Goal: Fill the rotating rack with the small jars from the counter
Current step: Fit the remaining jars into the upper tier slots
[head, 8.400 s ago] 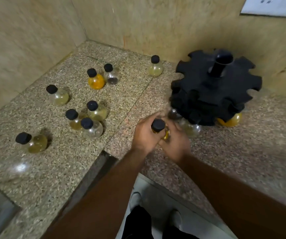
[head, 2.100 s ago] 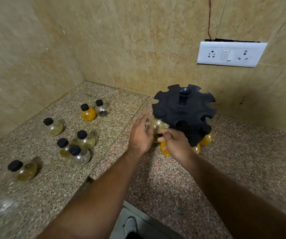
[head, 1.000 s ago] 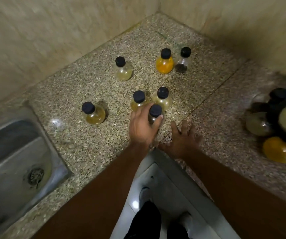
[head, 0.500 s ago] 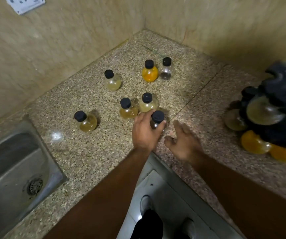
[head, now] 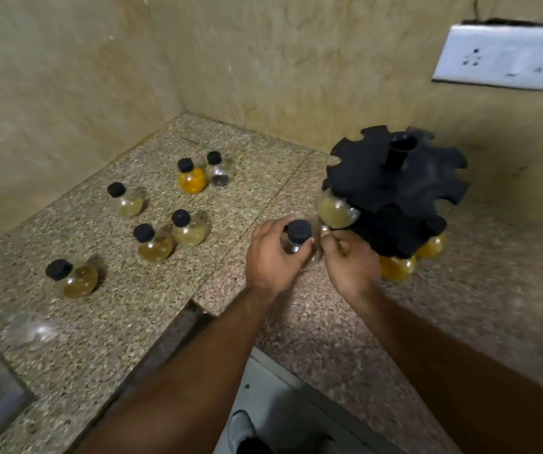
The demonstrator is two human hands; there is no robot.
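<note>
I stand at a speckled granite counter (head: 312,326) set in a corner of beige walls, and I give every place from the black rotating rack (head: 394,188), which stands at the back right of the counter.

My left hand (head: 271,253) is just left of the rack's lower tier, fingers curled tight around a small clear jar with a black cap (head: 298,235); the cap pokes up above my knuckles. My right hand (head: 350,260) is just in front of the rack, its fingertips drawn together and meeting the same jar from the other side; I cannot tell whether it truly grips the jar or only touches it.

On the rack, a pale yellow jar (head: 335,209) hangs tilted from a slot on the near left edge of the upper tier. Two orange jars (head: 397,267) sit at the rack's foot on the near side, partly hidden by my right hand and the tier above.

Six more jars, all black-capped, stand on the counter well to the left of the rack: an orange-filled jar (head: 192,179) touching a nearly clear jar (head: 219,172) farthest back, a lone pale jar (head: 127,201) beyond them to the left, two amber jars (head: 155,245) side by side nearer me, and a single amber jar (head: 75,280) farthest left.

A white wall socket plate (head: 505,57) is mounted above and to the right of the rack. It is blurred, and no jar shows a label or any readable writing.
</note>
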